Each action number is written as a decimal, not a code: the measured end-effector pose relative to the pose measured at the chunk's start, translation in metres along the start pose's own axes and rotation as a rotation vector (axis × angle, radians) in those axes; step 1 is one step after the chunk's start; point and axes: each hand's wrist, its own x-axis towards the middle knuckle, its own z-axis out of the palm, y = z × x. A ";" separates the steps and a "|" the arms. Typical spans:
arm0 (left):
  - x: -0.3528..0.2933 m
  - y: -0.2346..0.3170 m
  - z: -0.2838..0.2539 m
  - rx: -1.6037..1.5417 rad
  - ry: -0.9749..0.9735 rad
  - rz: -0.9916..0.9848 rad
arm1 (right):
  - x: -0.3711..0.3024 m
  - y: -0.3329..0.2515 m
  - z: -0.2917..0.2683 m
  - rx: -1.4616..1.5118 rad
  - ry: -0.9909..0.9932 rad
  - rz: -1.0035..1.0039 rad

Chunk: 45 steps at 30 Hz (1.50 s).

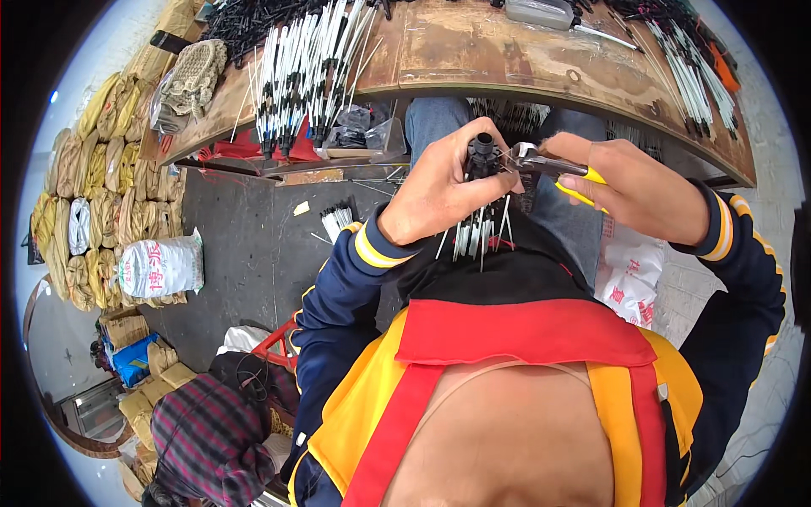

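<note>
My left hand is closed around what looks like an umbrella frame, its black round hub pointing up and white ribs hanging below over my lap. My right hand grips pliers with yellow handles. Their metal jaws meet the side of the hub, close to my left fingertips. A thin wire or rib end seems to lie at the jaws, too small to make out. More white ribs show beneath my left hand, against my black and red apron.
A worn wooden table stands ahead, with bundles of white and black ribs at left and more white rods at right. Wrapped bundles are stacked at far left near a white sack. Another person sits lower left.
</note>
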 end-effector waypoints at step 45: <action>-0.003 -0.026 -0.026 0.110 0.103 0.118 | 0.026 0.006 0.000 -0.070 -0.149 0.076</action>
